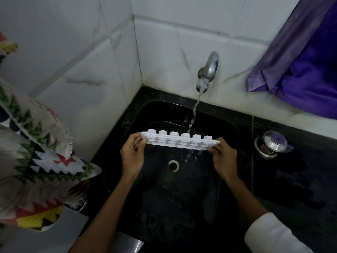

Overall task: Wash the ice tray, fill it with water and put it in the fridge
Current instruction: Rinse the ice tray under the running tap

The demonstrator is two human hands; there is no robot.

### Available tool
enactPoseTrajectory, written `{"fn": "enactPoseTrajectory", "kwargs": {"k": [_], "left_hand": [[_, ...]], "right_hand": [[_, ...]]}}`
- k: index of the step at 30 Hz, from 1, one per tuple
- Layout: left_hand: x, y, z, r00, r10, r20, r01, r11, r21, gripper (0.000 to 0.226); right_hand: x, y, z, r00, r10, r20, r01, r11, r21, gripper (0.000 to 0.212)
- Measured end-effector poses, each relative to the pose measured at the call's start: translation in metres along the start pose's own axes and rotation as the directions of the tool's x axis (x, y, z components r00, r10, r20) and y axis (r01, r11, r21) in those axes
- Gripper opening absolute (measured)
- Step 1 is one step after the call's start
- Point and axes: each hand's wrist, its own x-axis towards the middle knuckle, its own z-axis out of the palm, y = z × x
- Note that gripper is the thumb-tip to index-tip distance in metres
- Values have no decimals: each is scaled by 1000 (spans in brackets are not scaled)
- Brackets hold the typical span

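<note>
white ice tray (180,141) tilted on edge over black sink (228,121), tap (209,68) stream hitting it, left hand (132,157) fingers pinching left end, right hand (223,157) fingers pinching right end

Dim scene, brightest on white wall tiles (164,39), black sink (182,198) nearly featureless, edges bowed, cloth (36,161) perhaps blurred

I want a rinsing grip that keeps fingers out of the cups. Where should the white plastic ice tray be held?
By its two short ends, one hand from each side, as the left hand and right hand do: the white plastic ice tray is long, with a flat rim.
</note>
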Motion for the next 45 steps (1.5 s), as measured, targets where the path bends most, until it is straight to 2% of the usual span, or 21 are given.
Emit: {"fn": "enactPoseTrajectory", "kwargs": {"k": [3, 7, 10, 14, 17, 20, 23, 28, 31, 34, 37, 41, 45], "left_hand": [[3, 1, 0, 1000, 22, -6, -22, 1000, 8, 16], [1, -1, 4, 1000, 0, -19, 1, 999, 40, 18], [3, 1, 8, 999, 17, -32, -15, 998, 60, 18], [10, -3, 10, 998, -61, 22, 57, 985, 164, 21], [14, 1, 12, 995, -92, 24, 86, 978, 189, 20], [22, 7, 17, 986, -161, 39, 154, 976, 155, 21], [32, 13, 24, 968, -241, 65, 236, 968, 80, 23], [42, 20, 26, 948, -316, 16, 317, 949, -7, 22], [44, 21, 22, 948, -316, -20, 316, 949, -6, 21], [45, 22, 21, 947, -317, -56, 318, 948, 8, 21], [44, 26, 20, 951, -299, -78, 301, 954, 14, 22], [42, 33, 22, 958, -270, -96, 273, 962, 14, 21], [42, 37, 24, 958, -265, -105, 266, 964, -7, 19]], "right_hand": [[0, 0, -3, 994, -37, -106, 42, 998, 52, 13], [-1, 0, 0, 999, -8, -42, 11, 997, 76, 17], [3, -2, -3, 990, -22, -136, 34, 996, 85, 16], [10, 5, -2, 986, 150, 78, -153, 988, 31, 8], [14, 4, -2, 975, 213, 63, -214, 977, 13, 33], [24, -3, -2, 981, 194, 17, -194, 980, 32, 42], [40, -13, -1, 984, 177, 13, -178, 984, 30, 35], [59, -23, 2, 994, 80, 73, -77, 996, -43, 28], [69, -28, 7, 984, -34, 177, 61, 987, -151, 27], [76, -38, 12, 950, -16, 311, 109, 953, -283, 26], [80, -51, 17, 923, 9, 384, 145, 918, -369, 30], [83, -60, 22, 906, 23, 423, 198, 858, -473, 37], [85, -64, 22, 915, 18, 403, 196, 853, -484, 37]]}}
